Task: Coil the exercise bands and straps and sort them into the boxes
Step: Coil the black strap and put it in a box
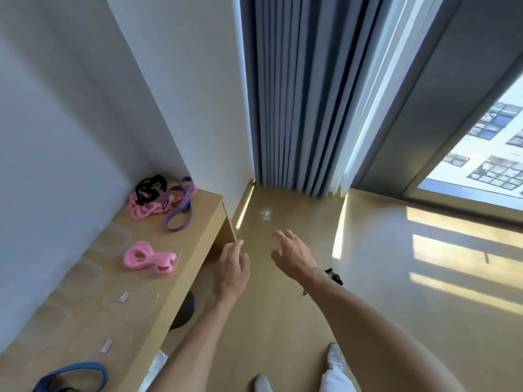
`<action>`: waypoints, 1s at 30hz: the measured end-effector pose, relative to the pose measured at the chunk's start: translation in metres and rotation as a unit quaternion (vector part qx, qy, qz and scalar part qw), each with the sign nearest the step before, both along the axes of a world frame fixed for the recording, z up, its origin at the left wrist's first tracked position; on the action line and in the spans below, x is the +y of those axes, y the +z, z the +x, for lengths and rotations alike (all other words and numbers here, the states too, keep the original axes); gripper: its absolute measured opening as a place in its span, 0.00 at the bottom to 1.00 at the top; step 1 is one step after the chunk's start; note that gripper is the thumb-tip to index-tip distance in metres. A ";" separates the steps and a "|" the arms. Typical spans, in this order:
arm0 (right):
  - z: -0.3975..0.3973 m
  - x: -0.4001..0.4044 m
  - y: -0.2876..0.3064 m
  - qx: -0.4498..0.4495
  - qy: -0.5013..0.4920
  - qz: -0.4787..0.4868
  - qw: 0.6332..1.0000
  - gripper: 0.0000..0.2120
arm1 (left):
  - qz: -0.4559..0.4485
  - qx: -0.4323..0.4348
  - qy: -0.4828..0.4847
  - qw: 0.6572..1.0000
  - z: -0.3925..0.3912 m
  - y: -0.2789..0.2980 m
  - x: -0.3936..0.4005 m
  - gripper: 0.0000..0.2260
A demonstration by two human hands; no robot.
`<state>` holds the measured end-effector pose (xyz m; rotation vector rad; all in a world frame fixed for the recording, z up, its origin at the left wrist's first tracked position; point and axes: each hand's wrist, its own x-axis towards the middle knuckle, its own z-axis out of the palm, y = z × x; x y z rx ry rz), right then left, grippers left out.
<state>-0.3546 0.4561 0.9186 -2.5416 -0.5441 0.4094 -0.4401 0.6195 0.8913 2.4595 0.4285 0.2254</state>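
Note:
A wooden desk [147, 301] runs along the left wall. At its far end lies a heap of bands: a pink band [141, 208], a black strap [148, 186] on top and a purple band [181, 206]. Nearer lies a pink figure-eight band [148, 259]. A blue band [76, 376] sits at the near left corner. Several clear plastic boxes [113, 240] stand along the wall side, hard to make out. My left hand [233, 268] hovers just past the desk's edge, fingers straight, holding nothing. My right hand [291, 251] is spread over the floor, also holding nothing.
A dark round stool [184, 309] shows under the desk. Grey curtains [294, 108] hang in the far corner beside a large window [486, 154]. Wood floor [368, 278] stretches to the right with sunlit patches. My shoes [335, 359] are at the bottom.

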 end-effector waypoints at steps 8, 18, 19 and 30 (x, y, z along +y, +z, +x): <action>0.078 -0.146 -0.019 0.012 -0.046 -0.007 0.999 0.23 | 0.007 0.023 -0.054 0.998 0.101 -0.010 -0.140 0.16; 0.185 -0.271 -0.052 0.079 -0.046 -0.029 0.995 0.24 | 0.007 0.089 -0.045 0.995 0.194 -0.035 -0.261 0.16; 0.196 -0.276 -0.057 0.082 -0.045 -0.030 0.995 0.24 | 0.005 0.094 -0.042 0.995 0.207 -0.039 -0.266 0.16; 0.308 -0.288 -0.105 0.106 -0.016 -0.062 0.992 0.25 | 0.001 0.119 -0.053 0.991 0.325 -0.102 -0.287 0.15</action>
